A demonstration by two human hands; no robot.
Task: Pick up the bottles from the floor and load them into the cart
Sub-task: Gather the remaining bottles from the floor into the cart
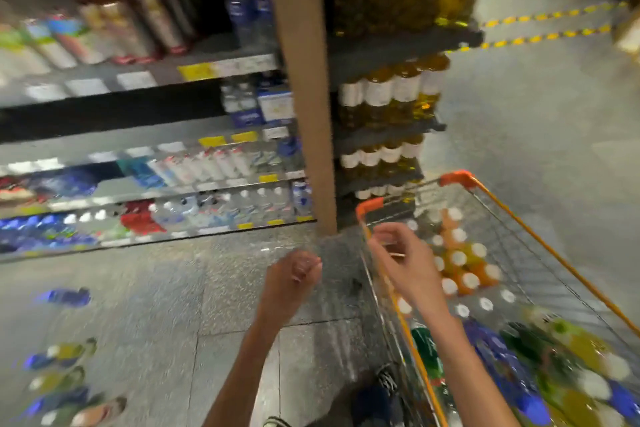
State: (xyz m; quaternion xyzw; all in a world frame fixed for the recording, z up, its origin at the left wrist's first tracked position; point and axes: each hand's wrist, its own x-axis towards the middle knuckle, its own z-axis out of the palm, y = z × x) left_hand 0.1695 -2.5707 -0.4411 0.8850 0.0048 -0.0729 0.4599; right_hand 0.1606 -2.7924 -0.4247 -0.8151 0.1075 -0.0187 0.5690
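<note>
Beside the supermarket shelving (145, 135), a person stands on a speckled floor (180, 291) with an orange-rimmed wire cart (554, 250) at the right; the whole view is smeared by motion, so fine detail is unreliable. Cart contents: a dense load of bottles, with a cluster of orange, white-capped bottles (464, 263) towards the far end and green, yellow and blue bottles (540, 367) packed at the near end. This loading appears well advanced, though the cart is not heaped above its rim. Remaining work: several bottles (60, 371) lie on the floor at lower left, some olive-green and some blue, and a single blue bottle (67, 297) lies farther along, well apart from the cart. The count is uncertain because of blur and the frame edge. Left hand (294, 276): raised over the bare floor, fingers curled into a loose fist, apparently holding nothing. Right hand (401, 258): raised above the cart's near left rim, fingers bent and relaxed, apparently empty, although the blur prevents certainty. Judged stage: between loads, with the floor bottles at left not yet collected.
</note>
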